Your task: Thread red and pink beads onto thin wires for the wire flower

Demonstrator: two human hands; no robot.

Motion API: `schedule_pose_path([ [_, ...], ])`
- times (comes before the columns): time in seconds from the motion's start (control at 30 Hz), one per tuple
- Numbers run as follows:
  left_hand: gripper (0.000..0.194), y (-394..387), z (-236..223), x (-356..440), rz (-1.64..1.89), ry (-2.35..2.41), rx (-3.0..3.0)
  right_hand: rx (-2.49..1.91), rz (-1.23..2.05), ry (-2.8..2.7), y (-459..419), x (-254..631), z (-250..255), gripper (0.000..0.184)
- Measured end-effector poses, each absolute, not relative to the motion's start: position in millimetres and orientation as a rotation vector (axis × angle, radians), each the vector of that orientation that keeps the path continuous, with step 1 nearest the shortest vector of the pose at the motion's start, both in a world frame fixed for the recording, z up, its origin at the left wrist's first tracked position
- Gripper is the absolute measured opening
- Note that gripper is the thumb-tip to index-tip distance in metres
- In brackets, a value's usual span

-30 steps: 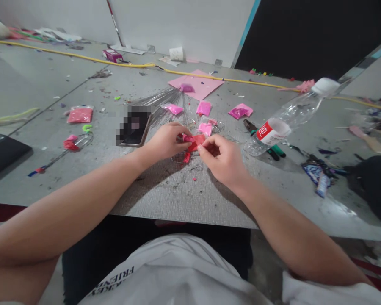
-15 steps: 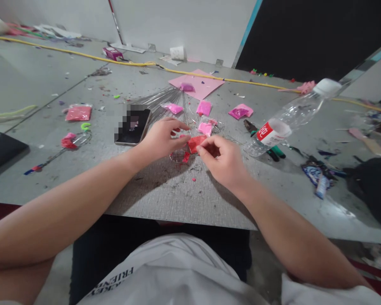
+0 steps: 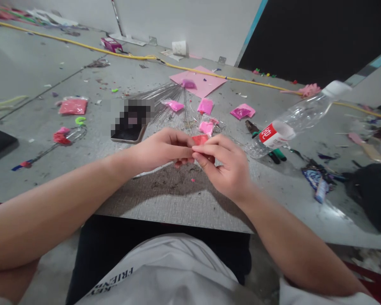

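My left hand [image 3: 167, 146] and my right hand [image 3: 227, 167] meet above the table, fingertips nearly touching. Between them is a small red plastic packet [image 3: 200, 139], its upper part showing above the fingers. Thumb and forefinger of my right hand pinch its near edge. My left fingers are closed at the packet's left side, with the grip itself partly hidden. Just beyond the hands lies an opened clear packet with pink stuff [image 3: 206, 127] in it. A pink packet [image 3: 205, 106] and a bright pink packet [image 3: 173, 105] are farther back.
A phone [image 3: 130, 127] lies left of my hands. To the right, a plastic bottle [image 3: 282, 123] leans over green-handled pliers [image 3: 276, 156]. Thin wires [image 3: 158, 95] spread from a pink sheet [image 3: 206, 87]. A red-pink packet [image 3: 73, 106] lies at left; a yellow cable [image 3: 139, 57] crosses behind.
My left hand has come in to the red packet and closed its fingers there, beside my right hand. The fingers now cover more of the packet. The view has shifted slightly.
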State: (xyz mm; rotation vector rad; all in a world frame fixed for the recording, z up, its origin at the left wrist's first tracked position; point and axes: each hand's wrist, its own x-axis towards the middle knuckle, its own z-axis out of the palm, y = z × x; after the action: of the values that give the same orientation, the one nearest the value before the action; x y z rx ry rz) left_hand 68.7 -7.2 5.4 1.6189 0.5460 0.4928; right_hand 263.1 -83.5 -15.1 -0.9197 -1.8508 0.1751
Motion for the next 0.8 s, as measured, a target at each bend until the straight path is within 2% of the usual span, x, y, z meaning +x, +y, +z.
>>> schedule_pose_path([
  [0.27,0.010,-5,4,66,0.537,0.597,1.540,-0.876,0.195,-1.867,-85,263,-12,0.026],
  [0.8,0.010,-11,16,66,0.555,0.647,1.851,-0.982,0.380,-1.827,-86,264,-4,0.015],
])
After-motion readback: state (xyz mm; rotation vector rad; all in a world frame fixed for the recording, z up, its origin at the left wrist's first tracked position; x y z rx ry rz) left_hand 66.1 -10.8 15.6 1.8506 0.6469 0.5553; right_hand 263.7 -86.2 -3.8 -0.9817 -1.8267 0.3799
